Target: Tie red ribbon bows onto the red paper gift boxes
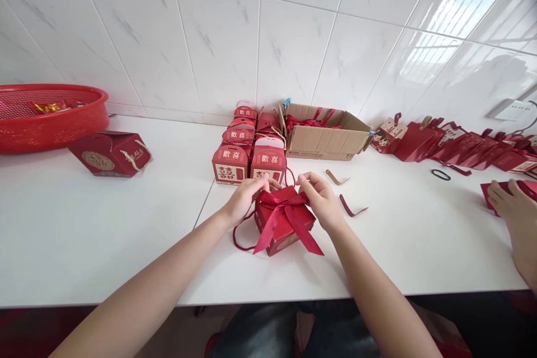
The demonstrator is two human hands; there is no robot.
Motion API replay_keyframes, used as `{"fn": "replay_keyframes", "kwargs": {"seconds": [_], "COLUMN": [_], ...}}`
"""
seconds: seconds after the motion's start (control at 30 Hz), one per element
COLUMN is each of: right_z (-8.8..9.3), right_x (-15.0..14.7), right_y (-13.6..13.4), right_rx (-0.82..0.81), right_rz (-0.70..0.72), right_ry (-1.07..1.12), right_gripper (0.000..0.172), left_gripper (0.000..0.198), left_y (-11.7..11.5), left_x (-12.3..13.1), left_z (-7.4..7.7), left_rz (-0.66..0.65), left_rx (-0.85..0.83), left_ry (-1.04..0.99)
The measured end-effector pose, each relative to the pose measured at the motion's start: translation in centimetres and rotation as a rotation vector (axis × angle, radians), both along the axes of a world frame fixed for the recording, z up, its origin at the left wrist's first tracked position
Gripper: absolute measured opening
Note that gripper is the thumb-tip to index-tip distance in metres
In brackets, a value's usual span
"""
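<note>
Atop the red box (285, 243), a ribbon bow (285, 205) is apparently pinched, fingertips partly hidden, by left hand (246, 197) and right hand (321, 199).
Behind it, gift boxes (230, 156) and a carton (323, 142) are crowded.

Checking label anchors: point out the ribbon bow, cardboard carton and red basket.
Ribbon bow (284, 205): head view, on its knot.
Cardboard carton (321, 142): head view, on its front wall.
Red basket (54, 131): head view, on its outer wall.

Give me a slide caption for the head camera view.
Left hand and right hand at opposite sides of a ribbon bow atop a red box on a white table.
</note>
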State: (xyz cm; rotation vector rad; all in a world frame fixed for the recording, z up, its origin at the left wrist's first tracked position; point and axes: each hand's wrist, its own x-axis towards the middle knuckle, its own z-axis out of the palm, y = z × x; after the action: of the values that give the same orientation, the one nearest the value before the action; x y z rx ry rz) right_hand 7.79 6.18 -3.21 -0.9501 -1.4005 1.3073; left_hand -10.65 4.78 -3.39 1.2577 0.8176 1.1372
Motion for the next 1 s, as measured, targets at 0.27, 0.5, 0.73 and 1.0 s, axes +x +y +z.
{"fn": "replay_keyframes", "kwargs": {"seconds": [0.27,0.5,0.73,1.0], "right_z": [-0.13,-0.45,-0.49,-0.75], "right_x": [0.14,0.28,0.20,0.19], "right_y": [0.08,0.34,0.20,0.35], "right_rx": [0.102,0.179,0.207,0.184], "right_rz": [0.018,-0.021,-0.056,-0.068], "right_ry": [-0.148,-0.138,-0.174,-0.139], "right_gripper": [0.043,0.041,0.044,0.047], "left_gripper": [0.052,0.051,0.049,0.046], "left_y": [-0.17,-0.25,-0.54,-0.35], "left_x": [0.12,0.17,0.36,0.33], "left_z": [0.24,0.33,0.69,0.46], "left_rz": [0.012,0.021,0.057,0.036], "left_rx": [0.013,0.051,0.059,0.071], "left_ry": [0.029,0.057,0.122,0.075]}}
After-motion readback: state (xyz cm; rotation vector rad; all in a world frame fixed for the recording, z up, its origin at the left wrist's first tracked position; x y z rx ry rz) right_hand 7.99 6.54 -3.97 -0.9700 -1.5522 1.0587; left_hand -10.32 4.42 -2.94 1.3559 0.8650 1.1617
